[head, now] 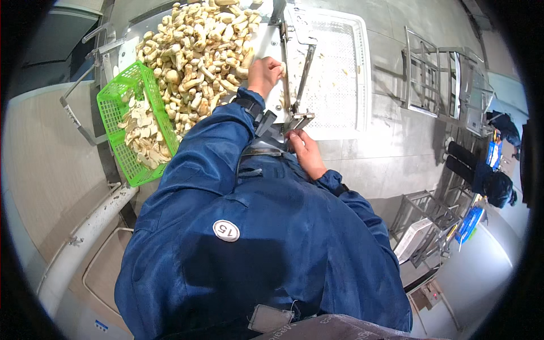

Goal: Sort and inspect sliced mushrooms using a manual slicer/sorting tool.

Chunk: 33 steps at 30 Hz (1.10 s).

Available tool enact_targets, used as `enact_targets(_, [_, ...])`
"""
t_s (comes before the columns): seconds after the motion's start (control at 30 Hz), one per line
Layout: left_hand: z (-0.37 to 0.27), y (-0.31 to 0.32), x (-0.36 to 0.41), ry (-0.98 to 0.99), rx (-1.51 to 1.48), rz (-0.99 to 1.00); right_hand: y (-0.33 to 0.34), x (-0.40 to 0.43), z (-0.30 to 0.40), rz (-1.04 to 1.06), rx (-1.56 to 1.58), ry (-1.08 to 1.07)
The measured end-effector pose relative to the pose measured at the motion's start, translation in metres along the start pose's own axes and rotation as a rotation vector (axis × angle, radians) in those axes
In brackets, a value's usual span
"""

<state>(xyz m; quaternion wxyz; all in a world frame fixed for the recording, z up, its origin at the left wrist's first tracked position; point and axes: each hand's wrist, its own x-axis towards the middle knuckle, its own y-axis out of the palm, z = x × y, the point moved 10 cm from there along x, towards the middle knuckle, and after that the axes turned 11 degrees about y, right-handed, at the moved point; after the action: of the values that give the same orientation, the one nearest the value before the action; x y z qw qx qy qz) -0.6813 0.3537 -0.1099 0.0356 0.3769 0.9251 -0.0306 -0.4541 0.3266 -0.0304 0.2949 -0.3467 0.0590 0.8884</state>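
My left hand (264,77) is over the white cutting board (274,42), pinching a pale mushroom piece (283,69) at the metal blade rail of a slicer (287,59). My right hand (307,154) is closed around the near end of the slicer's lever (304,78), close to my waist; its fingers mostly hide the grip. A large heap of whole, thick-stemmed mushrooms (199,59) lies left of my left hand. Past the blade, a white perforated tray (362,76) holds scattered thin slices and crumbs.
A green plastic basket (111,123) with pale mushroom slices (144,131) stands tilted at the left, against the heap. Metal rack frames (425,76) stand on the tiled floor to the right. Beyond them are people in dark clothing (480,172). A white pipe (85,238) runs at the lower left.
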Motion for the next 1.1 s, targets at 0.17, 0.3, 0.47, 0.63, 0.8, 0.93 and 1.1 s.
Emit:
enact_targets(0.17, [-0.013, -0.002, 0.0, 0.052, 0.106, 0.016, -0.006, -0.024, 0.056, -0.036, 0.242, -0.031])
enact_targets(0.3, [0.009, 0.002, 0.004, 0.008, 0.049, 0.042, 0.002, -0.018, 0.037, 0.022, 0.13, -0.018])
enact_targets(0.47, [-0.008, 0.006, -0.001, -0.052, 0.081, 0.098, 0.001, -0.003, 0.013, 0.05, 0.036, 0.038])
enact_targets(0.63, [-0.022, 0.002, -0.005, -0.036, 0.172, 0.054, -0.003, -0.025, 0.069, 0.061, 0.271, -0.034])
enact_targets(0.8, [-0.007, 0.007, -0.003, -0.029, -0.026, 0.055, 0.005, 0.003, -0.001, 0.078, 0.024, -0.1])
enact_targets(0.93, [-0.008, 0.003, -0.003, 0.015, 0.102, 0.084, 0.004, -0.019, 0.042, 0.11, 0.218, 0.035])
enact_targets(1.1, [-0.018, 0.005, -0.002, 0.037, 0.163, 0.062, 0.0, -0.025, 0.066, 0.073, 0.197, -0.065])
